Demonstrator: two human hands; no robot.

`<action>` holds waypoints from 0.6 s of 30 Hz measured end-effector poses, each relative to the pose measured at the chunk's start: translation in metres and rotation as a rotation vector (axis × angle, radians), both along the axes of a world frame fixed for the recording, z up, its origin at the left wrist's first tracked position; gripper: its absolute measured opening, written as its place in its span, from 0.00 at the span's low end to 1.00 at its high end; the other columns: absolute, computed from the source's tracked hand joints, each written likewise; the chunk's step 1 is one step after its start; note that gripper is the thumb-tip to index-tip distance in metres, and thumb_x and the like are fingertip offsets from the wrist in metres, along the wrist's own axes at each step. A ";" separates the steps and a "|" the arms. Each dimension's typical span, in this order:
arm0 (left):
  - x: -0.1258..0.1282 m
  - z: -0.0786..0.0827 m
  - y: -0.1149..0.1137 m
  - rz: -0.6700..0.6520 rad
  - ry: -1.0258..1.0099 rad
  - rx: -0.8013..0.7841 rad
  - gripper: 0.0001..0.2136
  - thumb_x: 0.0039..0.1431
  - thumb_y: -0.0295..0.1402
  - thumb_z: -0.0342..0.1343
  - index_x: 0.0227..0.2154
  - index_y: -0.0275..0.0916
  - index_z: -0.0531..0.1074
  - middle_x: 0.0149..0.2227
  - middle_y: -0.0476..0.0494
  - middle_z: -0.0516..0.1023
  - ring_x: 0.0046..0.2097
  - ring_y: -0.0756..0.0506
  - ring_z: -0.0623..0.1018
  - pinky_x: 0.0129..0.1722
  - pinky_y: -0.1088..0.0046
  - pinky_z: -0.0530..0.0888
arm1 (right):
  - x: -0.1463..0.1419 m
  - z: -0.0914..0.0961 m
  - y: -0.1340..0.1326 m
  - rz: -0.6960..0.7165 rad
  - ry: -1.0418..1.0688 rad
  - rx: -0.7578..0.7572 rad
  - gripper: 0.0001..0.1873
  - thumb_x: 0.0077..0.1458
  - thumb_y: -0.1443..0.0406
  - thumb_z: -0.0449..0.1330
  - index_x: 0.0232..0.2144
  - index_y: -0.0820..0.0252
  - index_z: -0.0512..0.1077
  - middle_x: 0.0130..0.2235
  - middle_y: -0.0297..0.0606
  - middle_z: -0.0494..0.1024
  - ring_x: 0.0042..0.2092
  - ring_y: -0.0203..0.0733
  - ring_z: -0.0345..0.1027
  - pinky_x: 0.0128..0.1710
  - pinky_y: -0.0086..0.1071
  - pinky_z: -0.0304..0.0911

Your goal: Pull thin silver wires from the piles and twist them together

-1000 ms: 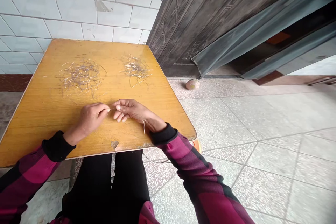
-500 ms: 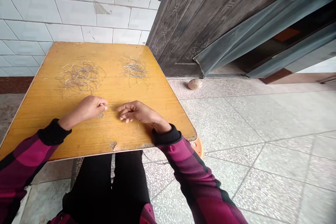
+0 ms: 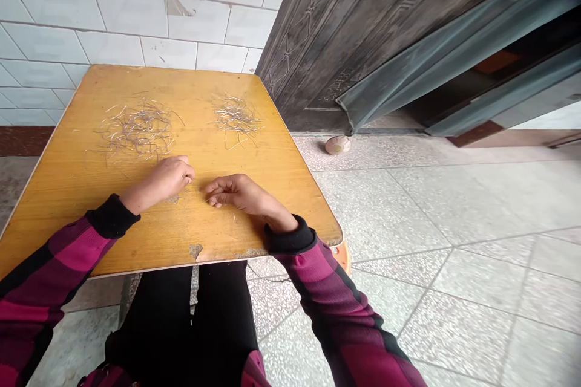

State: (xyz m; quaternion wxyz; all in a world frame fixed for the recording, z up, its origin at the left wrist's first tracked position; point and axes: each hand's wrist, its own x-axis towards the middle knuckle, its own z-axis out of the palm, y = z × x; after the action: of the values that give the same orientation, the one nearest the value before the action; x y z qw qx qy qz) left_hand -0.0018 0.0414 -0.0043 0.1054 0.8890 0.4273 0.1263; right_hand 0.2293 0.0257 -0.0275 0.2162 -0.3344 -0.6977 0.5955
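On the yellow wood-grain desk (image 3: 290,199), a large tangle of thin silvery wires (image 3: 141,131) lies beyond the curled left hand (image 3: 167,179), a smaller silvery wire pile (image 3: 236,118) beyond the bent right hand (image 3: 240,193); whether either grip holds wire, I cannot tell

Sleeves (image 3: 338,299) patterned in magenta, plum and black blocks are worn, finished with black cuffs (image 3: 113,216); black trousers (image 3: 227,308) are worn below.

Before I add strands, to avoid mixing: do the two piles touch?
No, tabletop shows between the left pile and the right pile.
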 end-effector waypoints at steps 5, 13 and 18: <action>0.001 -0.005 -0.004 0.120 -0.075 0.056 0.11 0.55 0.23 0.52 0.22 0.35 0.77 0.27 0.45 0.71 0.31 0.49 0.70 0.34 0.72 0.65 | 0.000 0.011 -0.005 -0.045 -0.221 0.469 0.06 0.58 0.69 0.59 0.34 0.61 0.77 0.33 0.35 0.80 0.34 0.34 0.71 0.36 0.28 0.63; 0.002 -0.014 -0.002 0.182 -0.161 0.078 0.09 0.52 0.23 0.55 0.23 0.37 0.79 0.26 0.46 0.73 0.29 0.49 0.71 0.31 0.73 0.65 | -0.004 0.010 -0.009 0.026 -0.248 0.807 0.07 0.58 0.72 0.59 0.30 0.63 0.77 0.31 0.36 0.75 0.34 0.35 0.67 0.36 0.28 0.60; 0.004 -0.014 -0.004 0.220 -0.116 0.062 0.09 0.52 0.24 0.55 0.24 0.38 0.80 0.26 0.46 0.73 0.30 0.48 0.71 0.30 0.72 0.63 | -0.006 0.006 -0.012 0.042 -0.340 0.914 0.07 0.59 0.71 0.59 0.30 0.62 0.77 0.32 0.37 0.71 0.36 0.37 0.64 0.35 0.29 0.57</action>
State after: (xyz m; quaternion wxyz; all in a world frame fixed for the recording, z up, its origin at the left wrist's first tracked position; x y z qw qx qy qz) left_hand 0.0026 0.0375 -0.0178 0.0879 0.8308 0.5114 0.2013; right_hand 0.2233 0.0134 -0.0211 0.2115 -0.2836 -0.9198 0.1696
